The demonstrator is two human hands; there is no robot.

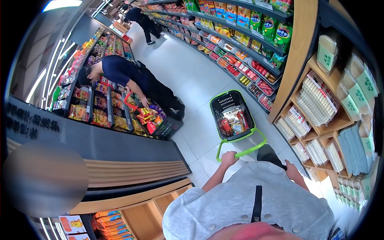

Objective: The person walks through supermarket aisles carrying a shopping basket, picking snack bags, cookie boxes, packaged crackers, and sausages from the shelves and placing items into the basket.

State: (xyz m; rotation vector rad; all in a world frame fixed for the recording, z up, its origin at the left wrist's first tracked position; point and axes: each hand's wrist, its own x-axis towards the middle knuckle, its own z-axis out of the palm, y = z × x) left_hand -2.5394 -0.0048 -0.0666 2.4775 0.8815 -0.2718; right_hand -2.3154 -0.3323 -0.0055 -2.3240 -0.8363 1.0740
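Observation:
My left hand (229, 159) is closed round the end of the bright green handle (251, 149) of a black shopping basket (232, 116) with a green rim. The basket stands in front of me, tilted, over the pale tile floor. Inside it lie several packaged goods (237, 122), among them red and white packs that I cannot name. At my right side, my right hand (293, 171) hangs low with its fingers curled. A small dark thing shows at its fingertips, too small to make out. The hand touches neither basket nor shelf.
On the right, a wooden shelf (320, 130) holds packs of disposable tableware. Beyond it run shelves of snack bags (244, 18). At left, a person in dark clothes (138, 76) bends over snack racks beside a filled basket (166, 126). Another person (144, 24) is farther down the aisle.

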